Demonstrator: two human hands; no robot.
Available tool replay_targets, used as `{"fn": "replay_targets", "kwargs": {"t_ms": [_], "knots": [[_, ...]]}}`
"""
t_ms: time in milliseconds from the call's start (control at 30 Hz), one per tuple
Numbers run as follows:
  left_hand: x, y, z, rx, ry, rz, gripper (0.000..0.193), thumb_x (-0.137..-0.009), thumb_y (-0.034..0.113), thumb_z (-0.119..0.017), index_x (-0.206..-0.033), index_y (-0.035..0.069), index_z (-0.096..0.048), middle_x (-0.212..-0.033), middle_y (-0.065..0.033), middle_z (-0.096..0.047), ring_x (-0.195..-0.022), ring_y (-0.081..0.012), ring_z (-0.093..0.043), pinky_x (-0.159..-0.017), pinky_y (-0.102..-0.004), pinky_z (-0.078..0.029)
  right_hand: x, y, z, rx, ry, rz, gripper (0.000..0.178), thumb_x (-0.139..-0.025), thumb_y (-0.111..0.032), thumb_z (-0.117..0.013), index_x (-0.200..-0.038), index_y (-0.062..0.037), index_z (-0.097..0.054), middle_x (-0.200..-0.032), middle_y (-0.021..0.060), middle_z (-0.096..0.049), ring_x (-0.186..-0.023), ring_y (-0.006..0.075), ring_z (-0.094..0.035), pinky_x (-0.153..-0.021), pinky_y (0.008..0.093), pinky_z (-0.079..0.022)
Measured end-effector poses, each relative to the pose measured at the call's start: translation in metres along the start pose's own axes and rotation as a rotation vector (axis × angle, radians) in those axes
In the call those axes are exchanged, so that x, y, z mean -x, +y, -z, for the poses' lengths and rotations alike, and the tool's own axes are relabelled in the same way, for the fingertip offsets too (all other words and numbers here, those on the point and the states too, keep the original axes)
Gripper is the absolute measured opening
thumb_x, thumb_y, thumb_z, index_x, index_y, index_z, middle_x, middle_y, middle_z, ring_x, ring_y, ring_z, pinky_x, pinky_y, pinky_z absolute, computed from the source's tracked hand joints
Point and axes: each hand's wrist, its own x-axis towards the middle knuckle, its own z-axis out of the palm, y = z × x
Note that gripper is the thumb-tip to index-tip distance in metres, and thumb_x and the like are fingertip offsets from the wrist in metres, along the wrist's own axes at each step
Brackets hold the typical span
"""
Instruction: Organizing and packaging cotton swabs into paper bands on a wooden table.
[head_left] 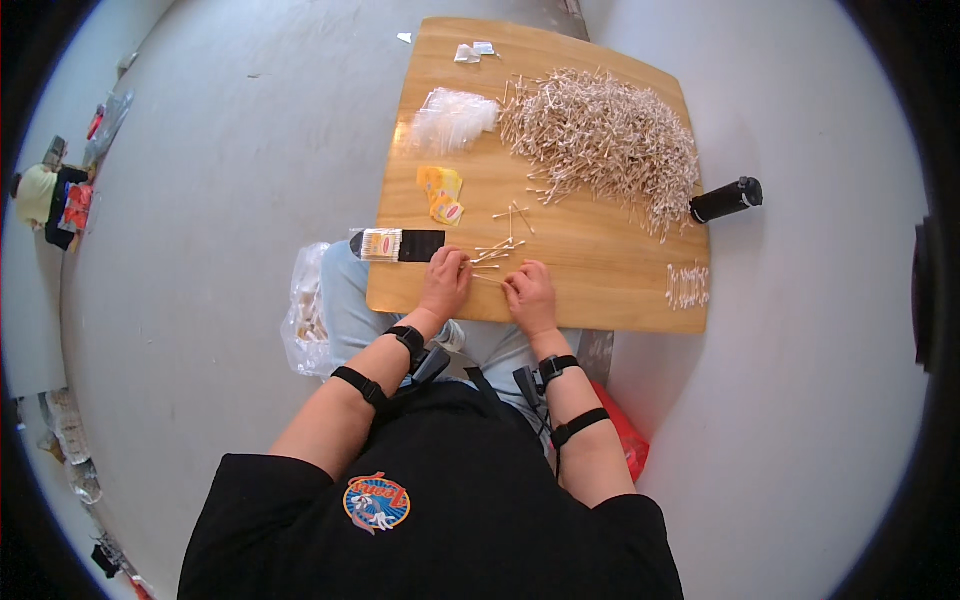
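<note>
My left hand [446, 283] is at the table's near edge, its fingers curled beside a few loose cotton swabs [497, 250]. What those fingers hold, if anything, is hidden. My right hand [531, 295] is closed in a pinch at the end of a single cotton swab [489, 279], which points toward the left hand. Just left of my left hand lies a clear packet of cotton swabs [381, 245], next to a black flat piece [422, 246]. Yellow printed cards [442, 194] lie beyond it.
A large heap of cotton swabs [600, 140] covers the far right of the wooden table [590, 290]. Clear plastic bags [452, 120] lie at far left, and a small swab group [687, 286] at right. A black cylinder [726, 200] is by the right edge. A plastic bag [306, 310] hangs by my left leg.
</note>
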Motion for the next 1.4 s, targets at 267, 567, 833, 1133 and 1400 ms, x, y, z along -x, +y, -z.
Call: {"fn": "replay_targets", "kwargs": {"t_ms": [267, 567, 833, 1133, 1400], "knots": [[0.016, 0.007, 0.017, -0.128, -0.225, -0.181, 0.056, -0.087, 0.016, -0.064, -0.139, 0.006, -0.045, -0.148, -0.0188, -0.039, -0.136, -0.0352, -0.04, -0.112, -0.0439, -0.035, -0.019, -0.005, -0.024, -0.001, 0.122, -0.133, 0.014, -0.076, -0.011, -0.072, -0.086, -0.0087, -0.062, -0.094, 0.0104, -0.059, -0.096, 0.0316, -0.055, -0.084, 0.0434, -0.045], [0.021, 0.01, 0.017, -0.344, -0.279, -0.142, 0.06, -0.091, 0.026, -0.058, -0.145, 0.009, -0.04, -0.154, -0.0173, -0.032, -0.143, -0.0315, -0.031, -0.118, -0.0456, -0.022, -0.024, -0.001, -0.015, 0.093, -0.011, -0.126, 0.011, -0.077, -0.01, -0.072, -0.084, -0.0087, -0.064, -0.089, 0.008, -0.06, -0.088, 0.0298, -0.056, -0.08, 0.0405, -0.046], [0.021, 0.009, 0.013, -0.398, -0.26, -0.192, 0.053, -0.091, 0.025, -0.058, -0.141, 0.013, -0.047, -0.151, -0.0185, -0.036, -0.141, -0.0335, -0.033, -0.117, -0.0481, -0.024, -0.03, 0.016, -0.015, -0.032, 0.064, -0.365, 0.029, -0.076, -0.007, -0.071, -0.103, -0.0108, -0.064, -0.105, 0.0122, -0.056, -0.1, 0.0332, -0.058, -0.085, 0.0436, -0.049], [0.021, 0.007, 0.014, -0.405, -0.242, -0.21, 0.046, -0.092, 0.027, -0.058, -0.136, 0.014, -0.052, -0.147, -0.0159, -0.042, -0.14, -0.0316, -0.035, -0.116, -0.0472, -0.026, -0.041, -0.004, -0.019, 0.046, -0.117, -0.113, 0.018, -0.078, -0.009, -0.071, -0.095, -0.0106, -0.065, -0.101, 0.0123, -0.055, -0.094, 0.0331, -0.059, -0.078, 0.0437, -0.051], [0.021, 0.008, 0.015, -0.315, -0.236, -0.204, 0.04, -0.089, 0.025, -0.062, -0.128, 0.013, -0.058, -0.141, -0.0151, -0.046, -0.138, -0.0325, -0.037, -0.116, -0.0482, -0.027, -0.038, 0.0, -0.028, 0.068, -0.027, -0.219, 0.011, -0.079, -0.012, -0.071, -0.087, -0.0098, -0.064, -0.092, 0.0099, -0.056, -0.084, 0.0314, -0.06, -0.071, 0.0424, -0.051]]}}
